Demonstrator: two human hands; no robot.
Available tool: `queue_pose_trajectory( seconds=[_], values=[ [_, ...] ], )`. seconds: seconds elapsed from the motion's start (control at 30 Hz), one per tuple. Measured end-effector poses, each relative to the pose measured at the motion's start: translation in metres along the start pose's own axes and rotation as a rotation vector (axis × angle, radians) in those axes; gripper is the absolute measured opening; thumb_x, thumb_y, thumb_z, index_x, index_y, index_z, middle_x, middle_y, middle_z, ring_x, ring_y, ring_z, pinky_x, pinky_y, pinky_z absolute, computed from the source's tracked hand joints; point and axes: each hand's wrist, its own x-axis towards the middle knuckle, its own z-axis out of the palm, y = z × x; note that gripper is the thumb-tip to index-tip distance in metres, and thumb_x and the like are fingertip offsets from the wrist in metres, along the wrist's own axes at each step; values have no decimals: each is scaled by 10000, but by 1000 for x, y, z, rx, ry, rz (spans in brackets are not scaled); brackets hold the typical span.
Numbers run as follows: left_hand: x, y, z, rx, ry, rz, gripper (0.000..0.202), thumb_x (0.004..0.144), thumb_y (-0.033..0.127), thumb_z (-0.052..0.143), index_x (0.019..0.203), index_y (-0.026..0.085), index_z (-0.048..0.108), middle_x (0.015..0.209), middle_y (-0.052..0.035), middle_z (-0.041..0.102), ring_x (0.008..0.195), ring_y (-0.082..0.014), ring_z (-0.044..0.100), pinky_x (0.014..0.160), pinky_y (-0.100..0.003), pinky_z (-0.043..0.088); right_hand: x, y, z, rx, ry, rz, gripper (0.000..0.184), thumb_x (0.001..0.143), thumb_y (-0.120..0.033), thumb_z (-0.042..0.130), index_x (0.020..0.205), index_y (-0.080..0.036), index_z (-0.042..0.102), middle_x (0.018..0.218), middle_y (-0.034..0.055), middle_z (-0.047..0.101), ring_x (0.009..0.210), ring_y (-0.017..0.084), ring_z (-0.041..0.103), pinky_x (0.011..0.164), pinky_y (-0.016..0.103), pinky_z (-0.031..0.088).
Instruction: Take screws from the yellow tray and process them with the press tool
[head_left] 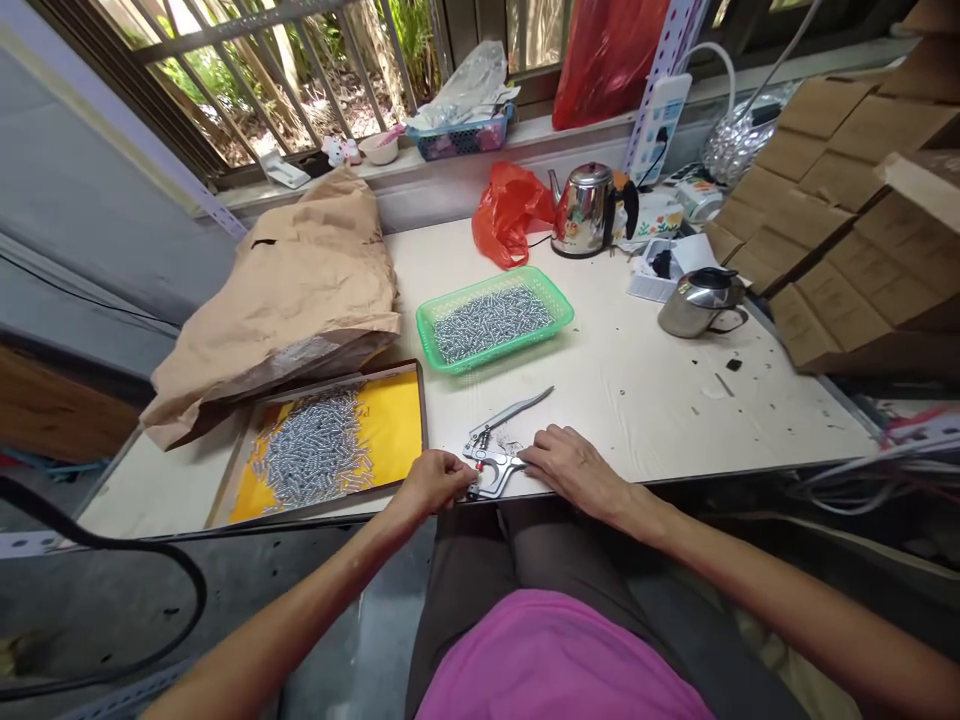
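A small metal hand press with a long lever sits at the near edge of the white table. My left hand is curled in a pinch at the press's left side; what it pinches is too small to make out. My right hand rests palm down on the table with its fingertips touching the press's right side. To the left lies a shallow yellow-lined box with a heap of small metal pieces. Beyond the press stands a green plastic basket with several more metal pieces.
A large crumpled brown paper sack lies at the back left. A steel kettle, a red plastic bag and a steel mug stand at the back. Stacked cardboard boxes fill the right side.
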Motion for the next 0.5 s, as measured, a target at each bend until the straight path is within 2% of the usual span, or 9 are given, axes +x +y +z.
queue_pose_trajectory(
  seconds=[0.23,0.37,0.5],
  values=[
    [3,8,-4,-99,-120,-79,321,615,476,635,608,163,564,426,60,450,367,-63,344,398,-210,237,0,0,-2,-10,-10,-2,107,908,-246,600,970,-197,672,876,50,603,849,186,504,713,303,314],
    [6,15,-9,-9,-220,-17,309,614,458,608,530,169,538,398,50,441,371,-61,343,407,-209,237,0,-2,-6,-12,-38,8,132,934,-241,553,982,-193,665,894,55,602,844,182,508,712,304,320],
    [10,19,-13,47,-259,-50,312,593,451,612,482,178,510,388,43,445,379,-69,370,416,-209,248,-1,-3,-8,1,-63,19,141,942,-243,534,986,-192,658,903,61,596,851,182,515,727,303,339]
  ],
)
